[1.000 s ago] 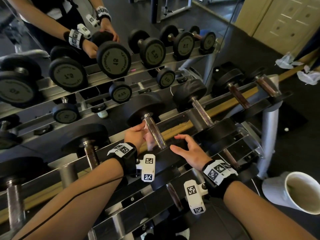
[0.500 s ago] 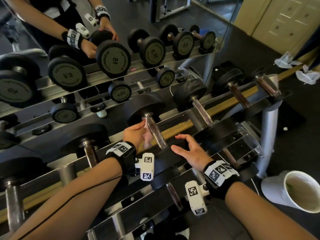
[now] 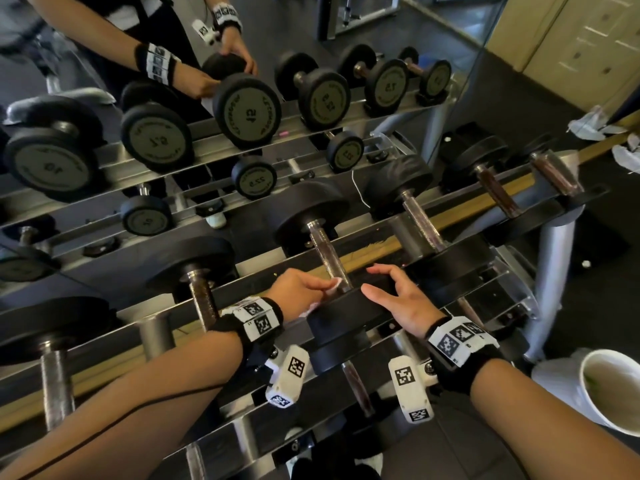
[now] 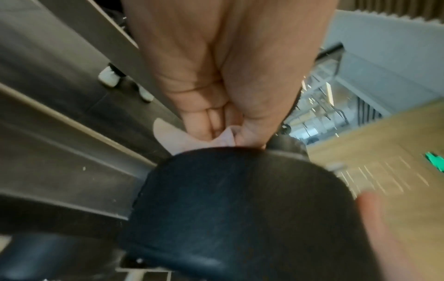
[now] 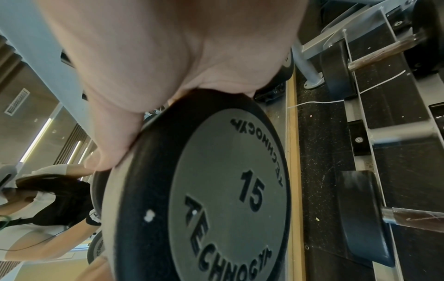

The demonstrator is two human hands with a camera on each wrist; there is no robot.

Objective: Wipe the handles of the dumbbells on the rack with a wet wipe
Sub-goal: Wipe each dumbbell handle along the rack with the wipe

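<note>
- The left hand (image 3: 299,289) pinches a wet wipe (image 3: 334,284) between thumb and curled fingers and holds it against the near end of the handle (image 3: 327,252) of the dumbbell (image 3: 341,313) marked 15, right where the bar meets the near weight head.
- In the left wrist view the wipe (image 4: 190,137) is bunched in the fingertips, just above the black rim of that head.
- The right hand (image 3: 401,303) rests over the top of the same head, fingers spread and lightly bent across the rim, thumb out to the left; it seems to steady the weight, not to grip it.
- Progress, as a judgement: this handle is in the middle of being wiped. No handle shows a wet sheen, so I cannot tell which are already done. The handle to the left (image 3: 202,299), the ones to the right (image 3: 420,220) and those on the lower tier may all remain.
- Room to move: the wipe sits tight against the near head, so the free stroke runs away along the bar toward the far head (image 3: 311,209).
- The rack (image 3: 242,268) rail crosses under the bar, leaving little room for knuckles to pass beneath.
- Neighbouring weight heads stand close on both sides; sideways room is narrow.
- A mirror (image 3: 138,98) lies beyond the far heads, and a white bin (image 3: 606,389) stands on the floor at near right, clear of the arms.
</note>
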